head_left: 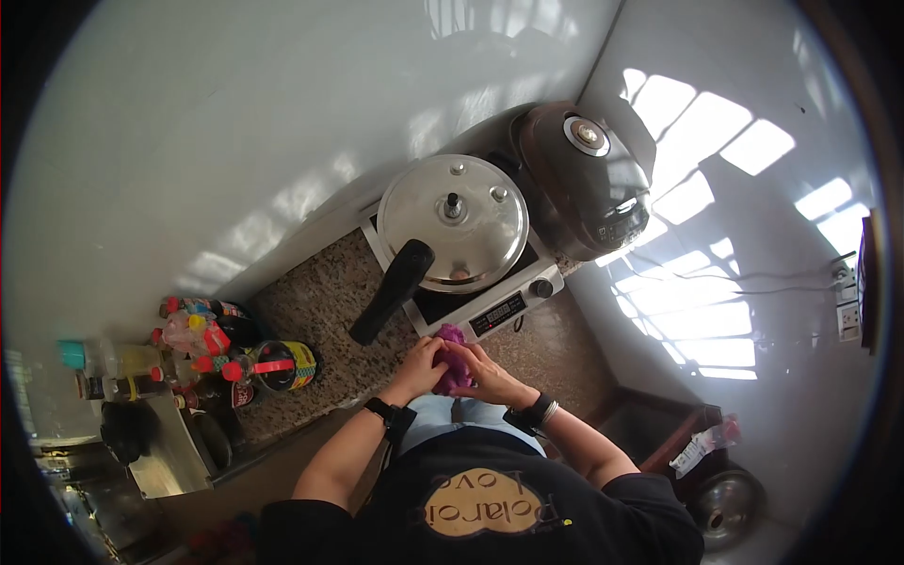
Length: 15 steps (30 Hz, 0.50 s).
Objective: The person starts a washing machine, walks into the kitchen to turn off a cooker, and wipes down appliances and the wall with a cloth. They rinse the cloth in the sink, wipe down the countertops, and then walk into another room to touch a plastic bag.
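Both hands are together at the counter's front edge, close to my body. My left hand (419,369) grips the left side of a crumpled purple cloth (455,363). On the cloth's other side, my right hand (494,379) has its fingers pressed on it. Just beyond the hands stands an induction cooker (499,314) with a lit display and a knob. A silver pressure cooker (480,235) with its lid on rests on it, and its black handle (394,292) points toward the front left.
A dark rice cooker (589,179) stands behind right of the pot. Several sauce bottles (282,365) crowd the left counter (334,282). A metal lid (725,504) lies low at the right, and wall sockets (847,306) are at the far right.
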Available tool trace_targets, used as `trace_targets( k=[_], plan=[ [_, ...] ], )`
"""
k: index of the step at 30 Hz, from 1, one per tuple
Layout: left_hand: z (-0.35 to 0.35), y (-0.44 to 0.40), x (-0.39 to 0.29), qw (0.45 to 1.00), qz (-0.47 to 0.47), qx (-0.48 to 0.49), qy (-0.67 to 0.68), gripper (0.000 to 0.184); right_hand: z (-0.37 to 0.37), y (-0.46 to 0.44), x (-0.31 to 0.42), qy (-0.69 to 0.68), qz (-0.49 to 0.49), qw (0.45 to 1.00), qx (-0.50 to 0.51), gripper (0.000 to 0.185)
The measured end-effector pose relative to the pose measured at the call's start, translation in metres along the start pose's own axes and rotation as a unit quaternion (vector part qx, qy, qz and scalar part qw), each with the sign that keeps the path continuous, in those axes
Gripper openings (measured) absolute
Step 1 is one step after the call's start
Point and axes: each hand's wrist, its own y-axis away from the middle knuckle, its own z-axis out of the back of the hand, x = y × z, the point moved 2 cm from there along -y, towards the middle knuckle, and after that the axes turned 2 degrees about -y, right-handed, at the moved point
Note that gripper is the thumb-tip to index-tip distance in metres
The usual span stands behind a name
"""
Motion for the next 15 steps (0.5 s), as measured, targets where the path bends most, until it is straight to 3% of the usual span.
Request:
trace_targets(
  k=[2, 3, 4, 5, 6, 8, 10, 12, 14, 15],
  plan=[
    [0.009, 0.0, -0.027, 0.998, 0.008, 0.015, 0.068, 0.029, 0.0, -0.002, 0.006, 0.02, 0.078, 0.992, -0.095, 0.059],
    [0.01, 0.0, -0.032, 0.956, 0.041, 0.026, 0.291, 0.03, 0.009, -0.002, 0.003, 0.016, 0.056, 0.99, -0.131, 0.058],
    [0.017, 0.0, -0.046, 0.864, 0.07, 0.036, 0.498, 0.031, 0.015, -0.004, -0.006, 0.007, 0.043, 0.978, -0.206, 0.055],
    [0.026, 0.005, -0.062, 0.903, 0.056, -0.016, 0.425, 0.029, 0.021, -0.005, -0.016, 0.004, 0.018, 0.965, -0.26, 0.054],
    [0.028, 0.01, -0.065, 0.904, 0.054, -0.017, 0.424, 0.029, 0.029, -0.008, -0.018, 0.001, -0.008, 0.95, -0.312, 0.052],
    [0.032, 0.025, -0.065, 0.988, 0.023, -0.051, 0.147, 0.026, 0.029, -0.02, -0.024, 0.048, -0.018, 0.95, -0.309, 0.046],
    [0.05, 0.036, -0.084, 0.994, 0.007, -0.052, 0.1, 0.017, 0.008, -0.04, -0.037, 0.303, 0.112, 0.941, -0.1, 0.042],
    [0.07, 0.043, -0.1, 0.981, -0.106, -0.159, -0.011, 0.011, 0.007, -0.042, -0.043, 0.349, 0.134, 0.922, -0.098, 0.038],
    [0.099, 0.044, -0.107, 0.963, -0.122, -0.23, -0.062, 0.011, 0.024, -0.045, -0.048, 0.399, 0.087, 0.91, -0.079, 0.033],
    [0.112, 0.044, -0.104, 0.947, -0.129, -0.279, -0.095, 0.012, 0.04, -0.042, -0.054, 0.455, 0.079, 0.878, -0.128, 0.034]
  ],
)
